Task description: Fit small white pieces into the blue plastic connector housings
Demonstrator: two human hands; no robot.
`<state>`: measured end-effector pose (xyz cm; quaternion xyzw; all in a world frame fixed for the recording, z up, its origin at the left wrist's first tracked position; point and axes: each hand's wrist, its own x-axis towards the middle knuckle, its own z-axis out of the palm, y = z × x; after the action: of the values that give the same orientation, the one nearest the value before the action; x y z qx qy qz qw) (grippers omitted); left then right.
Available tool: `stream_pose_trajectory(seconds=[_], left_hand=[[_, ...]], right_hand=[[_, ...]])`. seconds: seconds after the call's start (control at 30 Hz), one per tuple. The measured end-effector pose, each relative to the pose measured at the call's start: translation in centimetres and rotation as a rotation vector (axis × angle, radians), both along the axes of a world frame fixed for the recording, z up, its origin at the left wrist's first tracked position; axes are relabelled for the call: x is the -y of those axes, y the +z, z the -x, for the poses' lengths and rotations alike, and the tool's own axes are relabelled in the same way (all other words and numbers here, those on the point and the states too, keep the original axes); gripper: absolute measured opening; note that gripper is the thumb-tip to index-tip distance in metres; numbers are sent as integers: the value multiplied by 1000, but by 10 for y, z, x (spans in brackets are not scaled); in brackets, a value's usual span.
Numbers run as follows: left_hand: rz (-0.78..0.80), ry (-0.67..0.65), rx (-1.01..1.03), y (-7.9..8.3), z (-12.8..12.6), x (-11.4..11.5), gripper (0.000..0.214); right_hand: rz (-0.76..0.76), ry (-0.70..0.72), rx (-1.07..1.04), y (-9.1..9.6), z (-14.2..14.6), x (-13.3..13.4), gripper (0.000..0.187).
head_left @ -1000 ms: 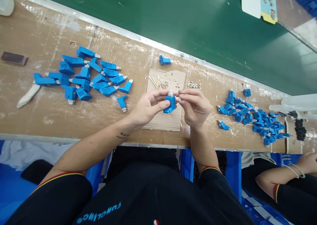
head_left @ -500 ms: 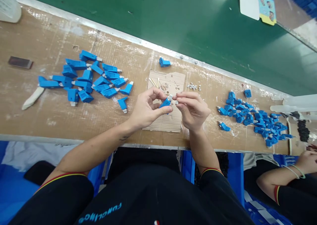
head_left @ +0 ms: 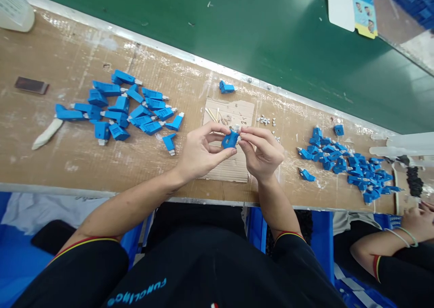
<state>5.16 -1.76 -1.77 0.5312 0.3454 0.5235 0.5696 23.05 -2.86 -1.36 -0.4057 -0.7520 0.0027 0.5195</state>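
My left hand [head_left: 200, 152] pinches a small blue plastic part [head_left: 230, 139] between thumb and fingers, held above a piece of cardboard [head_left: 230, 114] on the wooden bench [head_left: 68, 163]. My right hand [head_left: 262, 152] is closed in a pinch against the white tip of that same part; anything small between its fingertips is too tiny to make out. A pile of blue parts with white tips [head_left: 122, 107] lies to the left. A second heap of blue parts [head_left: 349, 165] lies to the right.
A green conveyor belt [head_left: 271, 32] runs behind the bench. Small grey bits [head_left: 265, 119] and thin sticks [head_left: 212, 114] lie by the cardboard. One lone blue part [head_left: 226, 87] sits near the belt. Another person's hand [head_left: 415, 220] is at lower right.
The blue part has been turned between my fingers, from upright to tilted and back to a flatter hold. Both hands stayed together over the cardboard; the camera view drifted slightly.
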Motion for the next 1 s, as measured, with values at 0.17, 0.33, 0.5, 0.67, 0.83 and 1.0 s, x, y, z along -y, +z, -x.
stream_pose_trajectory(seconds=[0.17,0.33,0.5,0.67,0.83,1.0], left_hand=[[-43,31,-59,-2,0,1,35],[-83,61,-138,-6,1,2,37],[-361,163,-299,-4,4,5,18],[-603,251,-320,-4,5,7,28],[-624,226,-292,-10,4,6,26],[-704,294,-309,-9,4,3,26]], right_hand=[[-3,4,36,-2,0,0,17],[8,-2,78,-2,0,1,18],[98,56,-2,-4,2,2,18],[281,167,-246,-8,-2,-3,6],[548,386,-334,-3,-6,-5,45],[443,222,-238,-4,4,5,27]])
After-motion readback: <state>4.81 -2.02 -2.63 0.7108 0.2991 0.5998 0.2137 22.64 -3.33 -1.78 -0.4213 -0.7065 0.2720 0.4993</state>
